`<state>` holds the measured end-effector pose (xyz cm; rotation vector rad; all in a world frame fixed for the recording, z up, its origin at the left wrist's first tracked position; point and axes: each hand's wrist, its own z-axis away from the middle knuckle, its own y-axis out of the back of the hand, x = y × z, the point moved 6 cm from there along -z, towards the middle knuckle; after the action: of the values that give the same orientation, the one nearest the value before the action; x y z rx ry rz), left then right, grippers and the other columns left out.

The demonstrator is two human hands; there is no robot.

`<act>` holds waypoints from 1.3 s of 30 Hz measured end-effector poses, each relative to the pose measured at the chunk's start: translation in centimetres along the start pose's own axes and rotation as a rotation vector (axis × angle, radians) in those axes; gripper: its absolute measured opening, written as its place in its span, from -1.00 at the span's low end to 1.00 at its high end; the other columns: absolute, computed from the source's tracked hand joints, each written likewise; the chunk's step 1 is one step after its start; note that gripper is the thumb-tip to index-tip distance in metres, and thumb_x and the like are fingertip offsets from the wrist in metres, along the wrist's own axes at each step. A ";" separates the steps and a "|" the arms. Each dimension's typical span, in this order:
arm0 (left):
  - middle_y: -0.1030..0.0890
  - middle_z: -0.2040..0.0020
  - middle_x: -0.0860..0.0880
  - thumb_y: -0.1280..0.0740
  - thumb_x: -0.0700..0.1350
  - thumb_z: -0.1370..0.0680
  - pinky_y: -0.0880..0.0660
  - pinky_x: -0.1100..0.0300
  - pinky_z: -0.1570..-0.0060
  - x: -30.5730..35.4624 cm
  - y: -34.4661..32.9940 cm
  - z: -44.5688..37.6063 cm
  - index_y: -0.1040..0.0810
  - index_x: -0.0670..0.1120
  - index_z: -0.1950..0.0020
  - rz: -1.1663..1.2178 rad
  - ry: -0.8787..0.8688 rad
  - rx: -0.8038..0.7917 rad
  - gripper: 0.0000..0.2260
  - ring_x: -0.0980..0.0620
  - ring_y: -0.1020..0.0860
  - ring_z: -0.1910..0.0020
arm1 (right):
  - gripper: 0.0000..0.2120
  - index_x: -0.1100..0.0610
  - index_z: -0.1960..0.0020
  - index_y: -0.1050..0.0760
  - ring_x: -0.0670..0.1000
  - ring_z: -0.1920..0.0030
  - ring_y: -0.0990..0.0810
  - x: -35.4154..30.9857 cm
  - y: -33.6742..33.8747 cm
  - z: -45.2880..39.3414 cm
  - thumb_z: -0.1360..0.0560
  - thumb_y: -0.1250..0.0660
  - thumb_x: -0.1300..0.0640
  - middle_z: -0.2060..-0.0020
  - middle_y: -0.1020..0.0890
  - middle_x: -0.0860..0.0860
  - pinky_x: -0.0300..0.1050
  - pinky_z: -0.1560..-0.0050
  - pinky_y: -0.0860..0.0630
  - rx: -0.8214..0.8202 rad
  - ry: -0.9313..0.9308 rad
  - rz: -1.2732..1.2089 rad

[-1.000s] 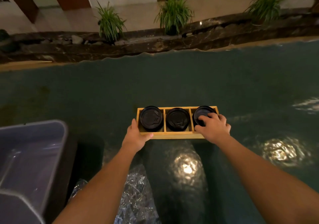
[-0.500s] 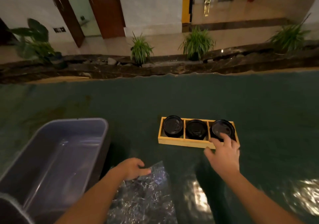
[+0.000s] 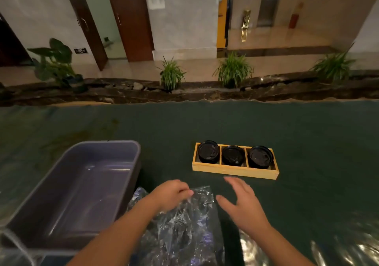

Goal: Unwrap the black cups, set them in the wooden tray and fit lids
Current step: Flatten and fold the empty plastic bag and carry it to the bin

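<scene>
We see a wooden tray resting on a dark green table, divided into three compartments set side by side. Each compartment holds one black cup: the left cup, the middle cup and the right cup, and each cup carries a black lid on top. The tray sits apart from both hands, a little beyond them.

Nearer to us, the left hand comes down on a crumpled sheet of clear plastic wrap that lies on the table. Its fingers curl over the top edge of the wrap and touch it; we cannot tell whether they actually pinch it. The right hand hovers just to the right of the wrap with fingers spread wide and nothing in it, between the wrap and the tray's front wall.

To the left stands a grey plastic tub, its right wall just beside the wrap. Along the far side of the table we see a row of green plants.
</scene>
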<state>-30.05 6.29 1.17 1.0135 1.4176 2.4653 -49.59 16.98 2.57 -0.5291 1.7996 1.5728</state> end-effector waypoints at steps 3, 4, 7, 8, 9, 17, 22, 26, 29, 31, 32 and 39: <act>-0.52 0.10 0.04 -0.21 0.08 -0.63 -0.41 0.13 0.07 4.1 0.7 1.3 -0.59 -0.07 0.00 -0.109 -0.164 0.012 -0.73 0.03 -0.52 0.08 | -0.39 -0.07 -0.48 -0.24 -0.14 -0.43 -0.21 -5.3 1.7 0.0 -0.46 -0.24 -0.15 -0.41 -0.32 -0.20 -0.07 -0.42 -0.19 0.024 0.197 0.189; -0.53 0.10 0.00 -0.21 0.04 -0.64 -0.38 0.14 0.10 5.5 1.1 1.8 -0.59 -0.10 -0.02 -0.140 -0.219 0.031 -0.74 0.00 -0.52 0.07 | -0.39 -0.05 -0.49 -0.24 -0.10 -0.45 -0.21 -6.7 2.0 -0.1 -0.46 -0.23 -0.13 -0.44 -0.32 -0.17 -0.04 -0.42 -0.17 -0.006 0.227 0.273; -0.58 0.02 -0.11 -0.20 -0.05 -0.64 -0.43 0.06 0.05 8.7 2.8 3.3 -0.57 -0.14 -0.04 -0.190 -0.334 0.117 -0.79 -0.07 -0.53 0.01 | -0.61 -0.03 -0.28 -0.47 -0.03 -0.25 -0.46 -10.2 3.2 0.4 -0.46 -0.23 -0.03 -0.18 -0.56 -0.12 -0.02 -0.23 -0.35 -0.084 0.241 0.346; -0.58 0.00 -0.12 -0.19 -0.07 -0.64 -0.45 0.02 0.02 9.5 3.6 4.0 -0.56 -0.14 -0.05 -0.203 -0.364 0.144 -0.80 -0.09 -0.53 -0.01 | -0.77 -0.04 -0.08 -0.53 -0.01 -0.05 -0.55 -11.3 3.8 0.8 -0.45 -0.23 0.01 0.04 -0.62 -0.12 -0.01 -0.02 -0.43 -0.093 0.239 0.291; -0.58 -0.01 -0.12 -0.19 -0.08 -0.63 -0.46 0.01 0.01 10.2 4.3 4.7 -0.56 -0.15 -0.05 -0.215 -0.393 0.170 -0.80 -0.09 -0.53 -0.02 | -0.87 -0.04 0.04 -0.52 0.01 0.12 -0.56 -12.2 4.3 1.4 -0.45 -0.23 0.04 0.20 -0.62 -0.09 0.01 0.14 -0.43 -0.107 0.233 0.249; -0.58 -0.01 0.02 -0.13 0.25 -0.59 -0.51 -0.02 0.00 11.3 9.5 11.1 -0.58 0.06 -0.12 -0.106 -0.476 0.313 -0.63 0.05 -0.53 -0.01 | -0.91 -0.12 0.15 -0.65 -0.15 0.28 -0.57 -17.1 9.2 5.8 -0.50 -0.38 -0.02 0.30 -0.65 -0.18 -0.32 0.31 -0.40 0.021 0.258 0.080; -0.56 -0.18 0.02 -0.09 0.37 -0.53 -0.50 0.01 -0.05 10.8 15.0 15.3 -0.50 0.10 -0.30 -0.289 -0.454 0.499 -0.48 0.00 -0.50 -0.16 | -0.86 -0.13 0.22 -0.65 -0.23 0.27 -0.63 -19.3 14.3 8.2 -0.45 -0.44 0.09 0.30 -0.69 -0.24 -0.40 0.31 -0.46 0.273 0.206 0.001; -0.55 -0.11 0.09 -0.23 0.30 -0.53 -0.51 0.12 -0.03 9.1 18.7 18.0 -0.54 0.09 -0.29 -0.174 -0.427 0.585 -0.56 0.10 -0.53 -0.08 | -0.92 -0.18 0.17 -0.66 -0.23 0.24 -0.63 -20.8 18.0 10.0 -0.43 -0.38 -0.09 0.27 -0.69 -0.22 -0.17 0.26 -0.49 0.362 0.186 -0.062; -0.54 0.01 0.16 -0.32 0.14 -0.56 -0.49 0.19 0.00 8.4 20.2 19.0 -0.61 0.09 -0.18 -0.092 -0.439 0.601 -0.74 0.18 -0.53 0.03 | -0.83 -0.24 0.08 -0.65 -0.18 0.21 -0.66 -21.7 19.8 10.9 -0.37 -0.35 -0.20 0.23 -0.71 -0.17 -0.10 0.18 -0.53 0.408 0.186 -0.135; -0.57 0.04 0.18 -0.34 0.07 -0.56 -0.51 0.19 -0.02 8.1 20.9 19.4 -0.64 0.12 -0.08 -0.029 -0.440 0.601 -0.85 0.22 -0.53 0.05 | -0.82 -0.23 0.08 -0.66 -0.16 0.20 -0.66 -21.9 20.8 11.3 -0.37 -0.36 -0.21 0.22 -0.72 -0.15 -0.07 0.14 -0.56 0.431 0.183 -0.159; -0.58 0.05 0.17 -0.35 0.04 -0.56 -0.51 0.21 -0.01 7.9 21.4 19.7 -0.65 0.14 -0.03 0.026 -0.442 0.611 -0.90 0.24 -0.54 0.06 | -0.82 -0.23 0.09 -0.66 -0.16 0.21 -0.66 -21.9 21.2 11.6 -0.36 -0.36 -0.21 0.22 -0.72 -0.14 -0.08 0.14 -0.56 0.449 0.181 -0.165; -0.67 0.25 0.00 -0.35 -0.15 -0.58 -0.54 0.25 0.15 9.5 24.3 21.3 -0.66 0.02 0.11 0.353 -0.534 0.667 -0.87 0.14 -0.63 0.22 | -0.83 -0.21 0.23 -0.67 -0.16 0.40 -0.58 -21.4 24.4 13.6 -0.30 -0.35 -0.23 0.40 -0.67 -0.08 -0.17 0.33 -0.45 0.512 0.172 -0.140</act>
<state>-19.26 12.18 32.59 2.0069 2.0045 1.6548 -48.71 32.06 34.39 -0.5372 2.1446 0.9413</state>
